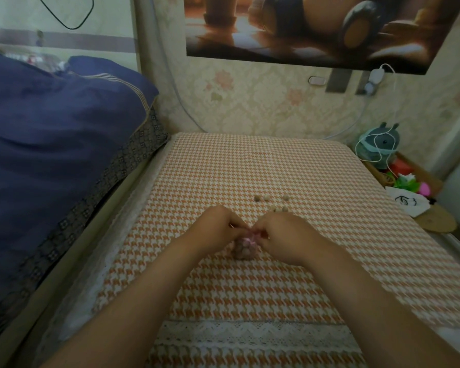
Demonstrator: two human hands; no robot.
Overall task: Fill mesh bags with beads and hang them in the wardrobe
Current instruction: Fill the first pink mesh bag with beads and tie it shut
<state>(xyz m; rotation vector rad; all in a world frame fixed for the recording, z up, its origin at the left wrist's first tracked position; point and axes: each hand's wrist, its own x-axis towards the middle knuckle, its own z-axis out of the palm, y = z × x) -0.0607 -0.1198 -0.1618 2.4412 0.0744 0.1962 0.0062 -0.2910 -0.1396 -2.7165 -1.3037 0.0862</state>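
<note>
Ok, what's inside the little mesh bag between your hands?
Visible: small round brownish beads through the sheer mesh bag. The left hand and right hand pinch its pink ribbon top, covering the mouth, so its fill level is hidden.

A home bedroom: blue bedding (51,134), floral wallpaper (263,107), wall poster (316,27).

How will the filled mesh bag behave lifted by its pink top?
Probably saggy, not stiff: the mesh bag bulges with beads below where the left hand and right hand pinch its pink top. Likely hefty for its size, packed full. Should the top open, beads could roll off like the loose beads on the cloth.
</note>
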